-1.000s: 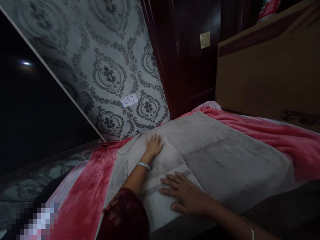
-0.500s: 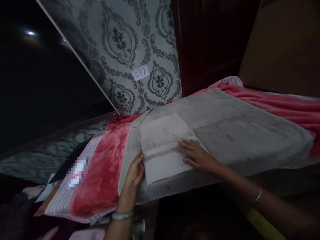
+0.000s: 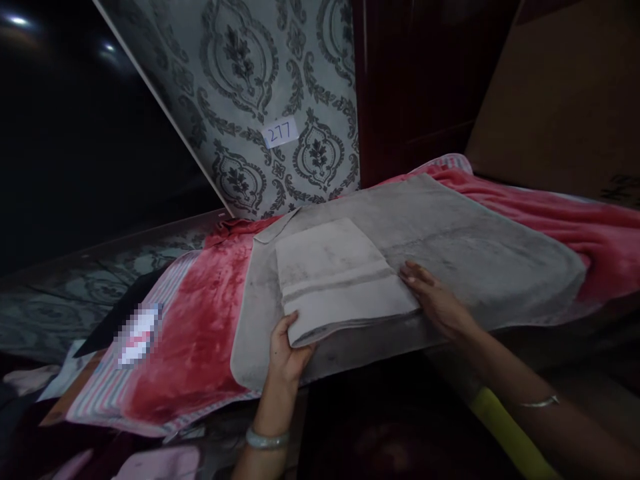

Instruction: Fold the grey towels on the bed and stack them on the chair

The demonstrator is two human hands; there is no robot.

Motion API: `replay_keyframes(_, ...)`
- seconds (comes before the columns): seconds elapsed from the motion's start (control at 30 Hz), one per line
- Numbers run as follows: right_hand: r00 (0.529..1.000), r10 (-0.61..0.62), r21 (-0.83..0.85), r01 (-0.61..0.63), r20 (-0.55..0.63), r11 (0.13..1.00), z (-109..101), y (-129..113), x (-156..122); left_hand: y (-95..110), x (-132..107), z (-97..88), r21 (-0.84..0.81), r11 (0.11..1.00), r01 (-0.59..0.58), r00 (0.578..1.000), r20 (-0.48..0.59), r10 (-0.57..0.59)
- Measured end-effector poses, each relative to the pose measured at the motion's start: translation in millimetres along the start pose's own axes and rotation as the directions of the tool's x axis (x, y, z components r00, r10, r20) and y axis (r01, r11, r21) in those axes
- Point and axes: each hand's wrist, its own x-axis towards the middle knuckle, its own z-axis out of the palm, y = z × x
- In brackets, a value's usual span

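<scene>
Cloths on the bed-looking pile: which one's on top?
The pale folded cloth, with its near left corner in the left hand. The grey cloth lies under it, and the red blanket under that.

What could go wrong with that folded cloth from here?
The folded cloth's layers might slip out of line, as the left hand grips it by its near-left corner. The larger grey cloth underneath could also wrinkle if dragged; its far-left corner is already folded over.
</scene>
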Motion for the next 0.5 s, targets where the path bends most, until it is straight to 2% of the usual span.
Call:
replay_keyframes(0.1, 0.995, 0.097, 0.177, -0.102, 0.034, 0.979, -5, -8, 0, 5, -3, 8.5, -0.016, 1.0, 0.022, 0.998, 0.061, -0.021)
replay_keyframes(0.2, 0.966, 0.205, 0.28, -0.243, 0.157, 0.929, -10, -12, -1, 10, -6, 18.7, -0.07, 0.997, 0.011, 0.992, 0.13, -0.002)
replay_keyframes(0.3, 0.896, 0.318, 0.33, -0.415, 0.31, 0.848, -6, -12, -1, 12, -7, 25.5, -0.083, 0.996, -0.021, 0.993, 0.111, 0.03)
replay_keyframes(0.37, 0.841, 0.351, 0.335, -0.498, 0.412, 0.8, 1, -11, 0, 12, -8, 24.5, -0.067, 0.997, -0.036, 0.996, 0.074, 0.041)
replay_keyframes(0.5, 0.764, 0.341, 0.291, -0.556, 0.548, 0.778, 11, -9, 13, 13, -7, 6.3, -0.006, 1.0, -0.031, 0.994, 0.109, 0.031)
